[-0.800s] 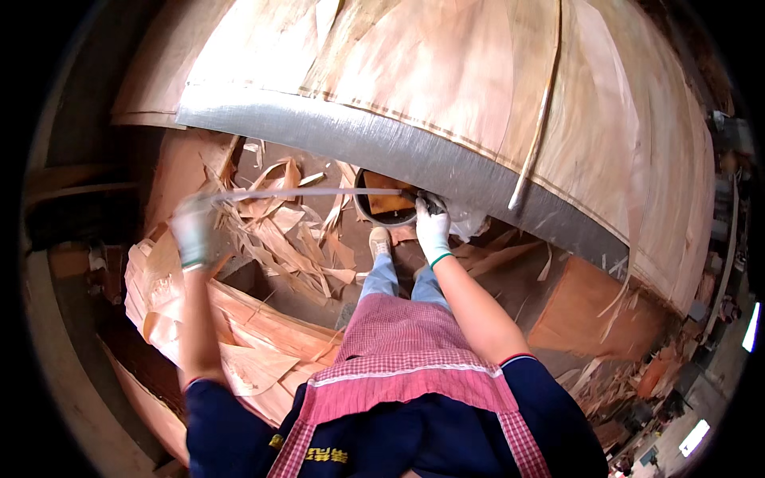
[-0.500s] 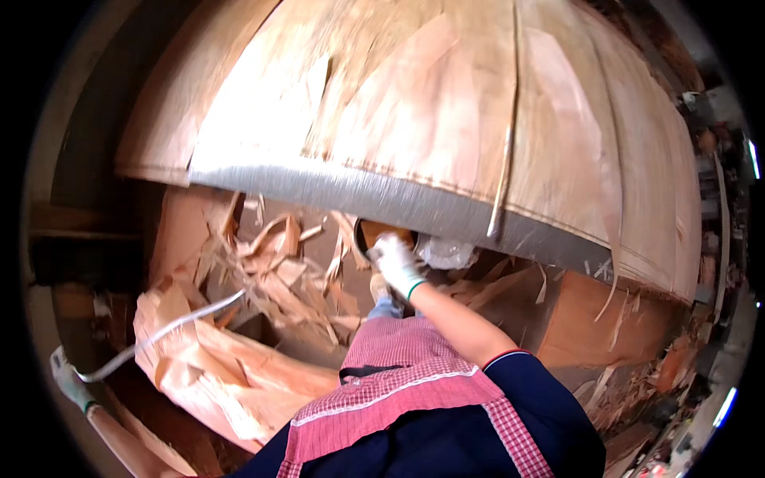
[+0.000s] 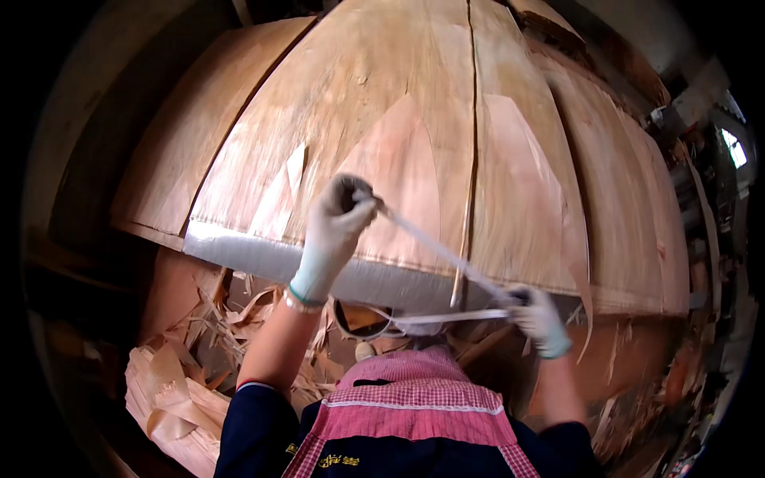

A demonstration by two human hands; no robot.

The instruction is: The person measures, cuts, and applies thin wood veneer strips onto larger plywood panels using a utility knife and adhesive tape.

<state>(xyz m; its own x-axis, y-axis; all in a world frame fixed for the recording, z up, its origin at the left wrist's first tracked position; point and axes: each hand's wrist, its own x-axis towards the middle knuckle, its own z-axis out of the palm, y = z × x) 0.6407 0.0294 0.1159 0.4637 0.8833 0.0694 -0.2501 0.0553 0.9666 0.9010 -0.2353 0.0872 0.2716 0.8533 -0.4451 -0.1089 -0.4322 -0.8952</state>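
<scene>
Holding tape (image 3: 438,248) in both gloved hands, and drawn straight between the two! Pinched in the left hand (image 3: 333,226), fingers curled close on one end of the span, out on the far side over the veneer (image 3: 374,167). Gripped again in the right hand (image 3: 539,321), fingers drawn in around it, lower, nearer the body and well over to the right; too blurred there to tell each fingertip.

Now watch the long axis: slants from far left down to near right, passing in front of the stick (image 3: 457,291) on the veneer. Then doubles back at the right hand! Heads left, nearly level, just on the near side of the metal edge (image 3: 374,284), to a curl beside the bucket (image 3: 339,320).

Find the bucket at the near side, between the hands from left to right, closer to the left forearm, yet joined by that lower run to the right hand. Cannot tell whether dipping inside or only crossing the rim. Caught between hands and bucket, then: bent in a narrow V, pointing right.
</scene>
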